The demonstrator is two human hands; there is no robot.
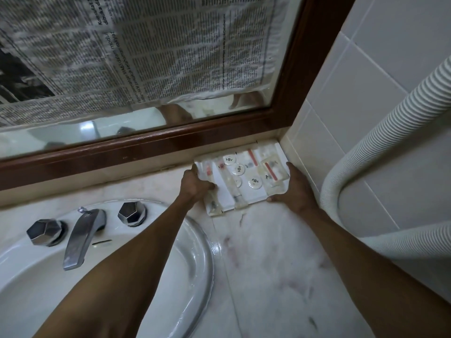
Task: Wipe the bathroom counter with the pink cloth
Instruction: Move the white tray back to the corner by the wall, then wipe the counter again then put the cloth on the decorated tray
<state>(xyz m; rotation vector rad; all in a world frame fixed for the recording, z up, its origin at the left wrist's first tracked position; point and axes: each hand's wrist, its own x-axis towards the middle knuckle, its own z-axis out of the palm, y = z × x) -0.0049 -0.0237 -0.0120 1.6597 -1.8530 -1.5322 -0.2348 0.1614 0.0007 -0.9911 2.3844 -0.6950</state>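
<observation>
With your left hand [195, 185] and right hand [296, 189] each grasping a side of the white amenity tray [246, 191] in the far right corner, lift it level so the desk [268, 264] beneath can be wiped; no pink cloth is in view.
</observation>
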